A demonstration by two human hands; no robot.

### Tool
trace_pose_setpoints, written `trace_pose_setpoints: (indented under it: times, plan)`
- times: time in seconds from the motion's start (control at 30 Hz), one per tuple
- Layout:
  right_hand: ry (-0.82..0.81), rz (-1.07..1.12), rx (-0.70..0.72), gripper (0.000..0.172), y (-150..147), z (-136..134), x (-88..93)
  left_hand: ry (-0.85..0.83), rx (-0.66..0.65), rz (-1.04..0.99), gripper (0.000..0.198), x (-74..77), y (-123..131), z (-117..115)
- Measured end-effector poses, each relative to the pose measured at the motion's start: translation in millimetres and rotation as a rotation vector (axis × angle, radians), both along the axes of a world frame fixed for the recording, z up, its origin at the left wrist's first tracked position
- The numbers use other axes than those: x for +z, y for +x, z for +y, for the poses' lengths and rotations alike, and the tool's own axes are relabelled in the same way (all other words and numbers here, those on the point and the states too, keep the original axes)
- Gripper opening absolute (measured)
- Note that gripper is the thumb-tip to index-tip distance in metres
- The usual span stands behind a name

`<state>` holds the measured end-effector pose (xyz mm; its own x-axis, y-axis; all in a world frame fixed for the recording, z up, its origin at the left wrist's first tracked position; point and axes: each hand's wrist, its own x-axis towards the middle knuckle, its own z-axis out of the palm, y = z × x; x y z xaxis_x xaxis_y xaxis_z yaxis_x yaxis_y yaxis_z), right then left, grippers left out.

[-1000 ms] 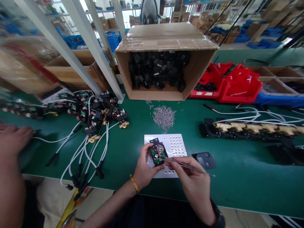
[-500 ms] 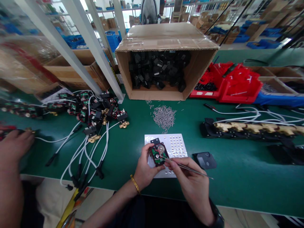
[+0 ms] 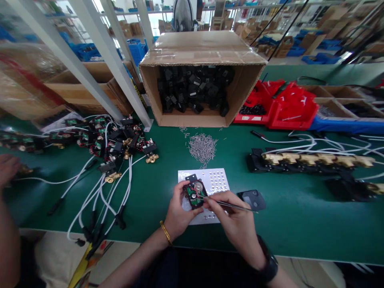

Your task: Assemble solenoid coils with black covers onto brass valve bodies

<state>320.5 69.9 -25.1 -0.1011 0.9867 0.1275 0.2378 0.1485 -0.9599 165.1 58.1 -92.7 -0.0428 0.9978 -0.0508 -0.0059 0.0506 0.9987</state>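
Observation:
My left hand (image 3: 179, 212) grips an opened black housing (image 3: 196, 193) by its sides, above a white sheet. Inside the housing show a green circuit board, red wires and a round metal part. In my right hand (image 3: 235, 224) is a pair of metal tweezers (image 3: 228, 205), pinched between thumb and fingers. The tweezer tips reach into the housing near the red wires; whether they hold a wire is too small to tell. The white sheet (image 3: 184, 175) carries rows of small silvery round pieces. A dark cover (image 3: 252, 199) lies to the right of my right hand.
Behind the sheet lies a pile of small metal pins (image 3: 203, 148). A cardboard box (image 3: 204, 50) of black housings stands behind it. Cabled assemblies (image 3: 115, 146) lie left, brass-fitted units (image 3: 315, 160) right, by red bins (image 3: 292, 112). A co-worker's hand (image 3: 8, 168) is at far left.
The whole view has shifted slightly, so things on the table sit further left. My hands keep hold of the housing and tweezers, tips still inside. The co-worker's hand has moved left.

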Motion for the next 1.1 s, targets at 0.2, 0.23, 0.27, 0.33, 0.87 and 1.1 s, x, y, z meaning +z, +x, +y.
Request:
trace_pose_setpoints:
  times: [0.2,0.23,0.27,0.33,0.87,1.1]
  plan:
    - [0.190,0.082,-0.256,0.020,91.7,13.4,15.2,-0.008,-0.025,0.025,0.070,-1.4,-5.9,3.1]
    - [0.190,-0.081,-0.250,0.019,107.8,14.0,14.5,-0.005,-0.037,0.022,0.070,-0.9,-6.4,4.3]
    - [0.159,-0.285,-0.192,0.014,121.0,14.1,11.4,-0.005,-0.048,0.018,0.071,0.2,-6.6,5.6]
    - [0.063,-0.664,-0.018,0.027,137.0,14.0,-0.2,-0.023,-0.060,0.013,0.071,4.9,-6.4,8.4]
    - [-0.790,0.728,0.029,0.039,15.9,12.5,-25.2,0.299,-0.247,0.946,0.082,72.4,12.7,8.3]
    - [-0.282,0.146,0.287,0.036,24.0,10.6,-16.9,0.253,-0.282,1.009,0.082,76.1,9.5,10.4]
